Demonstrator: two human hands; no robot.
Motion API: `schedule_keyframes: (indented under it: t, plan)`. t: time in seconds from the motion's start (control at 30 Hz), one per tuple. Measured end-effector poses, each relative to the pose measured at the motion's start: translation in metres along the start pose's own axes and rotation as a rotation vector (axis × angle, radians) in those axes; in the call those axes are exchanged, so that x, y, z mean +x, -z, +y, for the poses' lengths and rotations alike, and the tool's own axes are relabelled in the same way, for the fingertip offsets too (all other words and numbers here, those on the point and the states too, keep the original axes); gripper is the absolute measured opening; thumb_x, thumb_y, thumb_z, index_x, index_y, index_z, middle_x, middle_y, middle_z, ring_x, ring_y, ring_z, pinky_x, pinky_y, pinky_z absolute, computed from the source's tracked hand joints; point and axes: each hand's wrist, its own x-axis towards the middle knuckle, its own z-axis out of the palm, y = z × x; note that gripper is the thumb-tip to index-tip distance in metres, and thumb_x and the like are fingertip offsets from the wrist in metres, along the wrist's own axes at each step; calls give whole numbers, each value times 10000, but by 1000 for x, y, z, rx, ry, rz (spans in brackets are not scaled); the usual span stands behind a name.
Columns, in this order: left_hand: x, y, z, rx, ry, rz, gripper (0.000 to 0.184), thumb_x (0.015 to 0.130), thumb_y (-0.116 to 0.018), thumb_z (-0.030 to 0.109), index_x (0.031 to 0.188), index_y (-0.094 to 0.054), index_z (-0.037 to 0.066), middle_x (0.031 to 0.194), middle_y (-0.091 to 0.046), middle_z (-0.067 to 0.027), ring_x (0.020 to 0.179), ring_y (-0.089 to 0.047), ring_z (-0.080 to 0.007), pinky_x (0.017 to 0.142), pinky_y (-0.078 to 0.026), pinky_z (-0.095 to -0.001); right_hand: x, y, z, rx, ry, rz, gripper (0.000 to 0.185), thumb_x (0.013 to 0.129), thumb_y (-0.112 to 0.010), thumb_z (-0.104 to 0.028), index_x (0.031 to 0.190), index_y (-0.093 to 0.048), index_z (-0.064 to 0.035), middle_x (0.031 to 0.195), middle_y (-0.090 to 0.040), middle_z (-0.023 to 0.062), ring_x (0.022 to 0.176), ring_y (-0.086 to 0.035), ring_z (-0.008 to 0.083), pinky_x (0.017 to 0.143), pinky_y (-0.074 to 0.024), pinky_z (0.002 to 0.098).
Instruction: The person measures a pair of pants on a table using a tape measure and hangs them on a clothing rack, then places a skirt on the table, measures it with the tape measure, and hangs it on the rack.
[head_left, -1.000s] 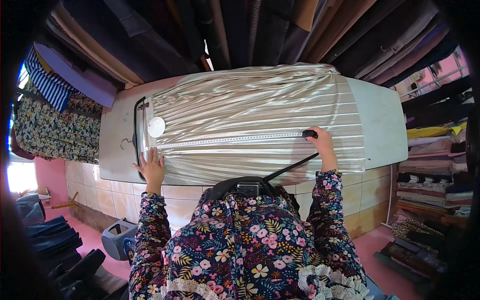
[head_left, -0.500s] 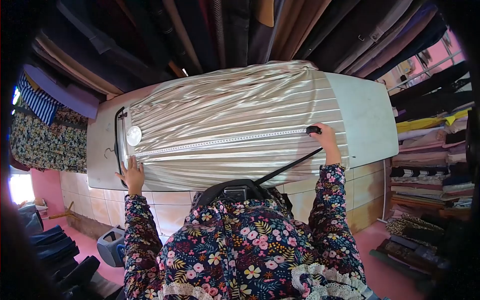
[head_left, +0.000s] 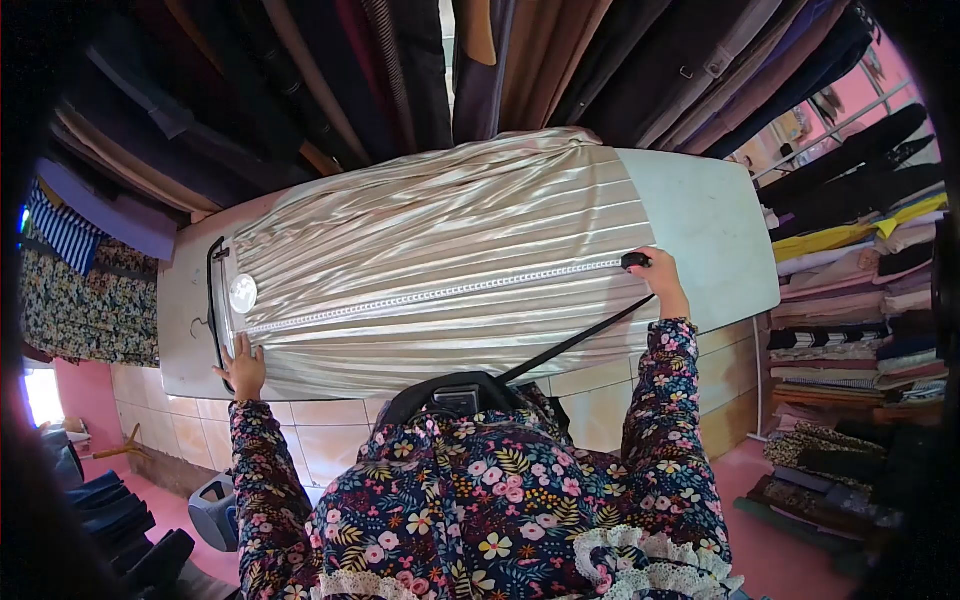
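A shiny cream pleated skirt [head_left: 420,230] lies spread on the white table, its gathered waist at the left and its hem at the right. Across the pleats runs a white measuring tape [head_left: 430,293], pulled out nearly straight. My right hand [head_left: 662,278] grips the black tape case [head_left: 634,260] near the hem. At the waist end, my left hand [head_left: 242,372] rests with fingers spread, fingertips by the tape's end. A black hanger [head_left: 213,300] stands along the waist edge beside it. A round white disc [head_left: 243,293] sits on the skirt near the waist.
Dark trousers [head_left: 420,80] hang in a row behind the white table [head_left: 700,230]. Folded clothes [head_left: 850,330] are stacked on the right. A black strap [head_left: 580,340] runs from my waist toward my right hand. A grey speaker-like box [head_left: 213,510] stands on the floor at lower left.
My right hand has drawn the tape case further toward the hem, so more tape is out. My left hand stays by the waist end. The whole view has shifted slightly.
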Motion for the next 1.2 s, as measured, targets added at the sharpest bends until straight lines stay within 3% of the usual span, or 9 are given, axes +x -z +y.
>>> schedule_keyframes:
  t: [0.43, 1.2]
  plan:
    - [4, -3, -4, 6, 1, -27, 563, 938, -398, 438, 1455, -292, 241, 1514, -257, 80, 1407, -169, -317, 1039, -33, -705, 18, 34, 64, 49, -34, -22, 348, 618, -702, 56, 956, -677, -24, 861, -683, 111, 817, -639, 202, 780, -494, 305]
    - [7, -6, -10, -51, -1, -54, 576, 929, -435, 411, 1454, -288, 225, 1522, -236, 66, 1408, -152, -339, 1026, -26, -719, 23, 64, 79, 7, -75, -54, 349, 616, -702, 59, 949, -684, -46, 856, -682, 100, 815, -626, 207, 778, -482, 308]
